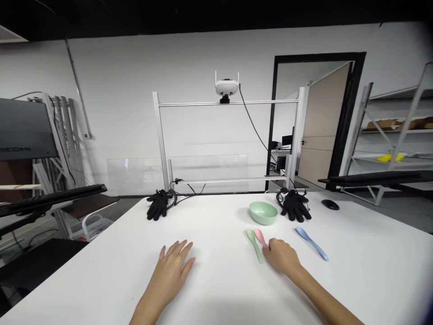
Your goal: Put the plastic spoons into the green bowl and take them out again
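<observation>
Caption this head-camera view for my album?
Left hand on a white table, right hand touching a pink spoon near a green bowl.

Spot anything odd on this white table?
Yes: two black gloves trailing cables lie at the far side of the white table, one beside a mint-green bowl. Wired gloves look out of place near tableware.

Head-worn view looks forward and down at left hand (171, 275) and right hand (282, 257).
</observation>
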`<state>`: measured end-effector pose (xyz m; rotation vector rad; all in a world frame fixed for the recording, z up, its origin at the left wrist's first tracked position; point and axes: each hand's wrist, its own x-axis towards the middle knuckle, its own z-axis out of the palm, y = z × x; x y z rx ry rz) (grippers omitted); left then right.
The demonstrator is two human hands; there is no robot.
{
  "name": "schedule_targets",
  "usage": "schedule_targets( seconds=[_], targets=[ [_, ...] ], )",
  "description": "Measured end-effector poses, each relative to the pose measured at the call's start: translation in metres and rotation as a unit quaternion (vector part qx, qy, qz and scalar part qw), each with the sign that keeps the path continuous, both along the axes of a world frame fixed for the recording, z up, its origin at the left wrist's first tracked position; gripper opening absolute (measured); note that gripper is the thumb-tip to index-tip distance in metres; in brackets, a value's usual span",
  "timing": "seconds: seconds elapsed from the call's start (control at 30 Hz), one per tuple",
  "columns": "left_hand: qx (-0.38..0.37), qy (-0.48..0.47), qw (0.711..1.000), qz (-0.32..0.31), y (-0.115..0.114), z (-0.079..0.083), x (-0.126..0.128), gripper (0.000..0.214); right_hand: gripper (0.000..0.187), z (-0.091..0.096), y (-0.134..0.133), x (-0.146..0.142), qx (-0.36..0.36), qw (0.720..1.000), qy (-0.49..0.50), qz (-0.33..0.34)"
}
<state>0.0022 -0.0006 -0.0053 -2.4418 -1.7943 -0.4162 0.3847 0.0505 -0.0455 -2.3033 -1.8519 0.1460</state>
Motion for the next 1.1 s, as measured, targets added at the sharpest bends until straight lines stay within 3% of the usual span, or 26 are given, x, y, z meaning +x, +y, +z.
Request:
schedule_targets(
  seconds=[0.6,0.83,0.93,1.1],
  targets=[
    [0.001,-0.005,1.0,-0.001,0.0,-0.002,0.0,0.053,0.037,0.007,-0.005,0.0,0.014,1.0,-0.01,0.001],
    [-0.002,0.002,1.0,0.0,-0.001,-0.001,-0.001,0.053,0.069,0.031,-0.006,-0.013,0.058,0.998,-0.017,0.0],
    [0.005,-0.005,1.0,-0.001,-0.001,-0.002,-0.001,0.051,0.063,0.038,-0.002,-0.019,0.054,0.998,-0.019,0.011],
    [0.004,-0.006,1.0,0.0,-0.001,-0.002,-0.001,0.052,0.036,0.037,0.006,-0.026,0.04,0.998,-0.03,0.031]
  ],
)
